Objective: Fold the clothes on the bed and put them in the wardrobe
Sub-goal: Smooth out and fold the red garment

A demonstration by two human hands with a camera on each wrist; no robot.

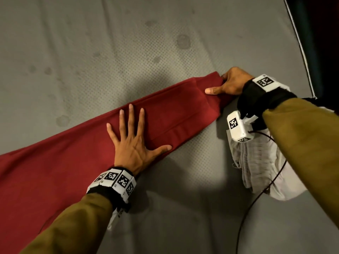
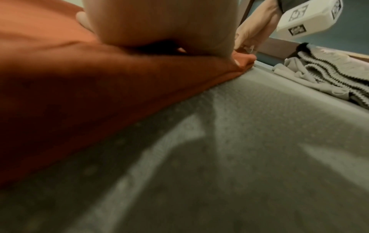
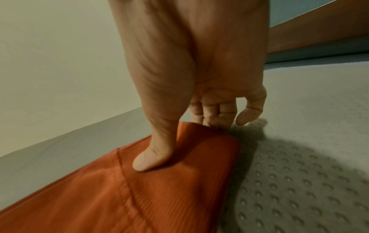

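Observation:
A long red garment (image 1: 73, 158) lies flat on the grey mattress (image 1: 110, 43), running from the lower left up to the right. My left hand (image 1: 135, 142) presses on its middle with straight, spread fingers; the left wrist view shows the palm (image 2: 159, 23) down on the red cloth (image 2: 79, 88). My right hand (image 1: 222, 84) holds the garment's far ribbed end. In the right wrist view its thumb (image 3: 151, 157) lies on top of the red band (image 3: 199, 157) and the fingers curl at the band's edge.
A pile of folded pale grey and white clothes (image 1: 256, 162) lies on the mattress under my right forearm, also visible as the striped pile (image 2: 329, 71). A black cable (image 1: 256, 195) hangs from the right wrist. The bed's piped edge (image 1: 300, 52) runs along the right.

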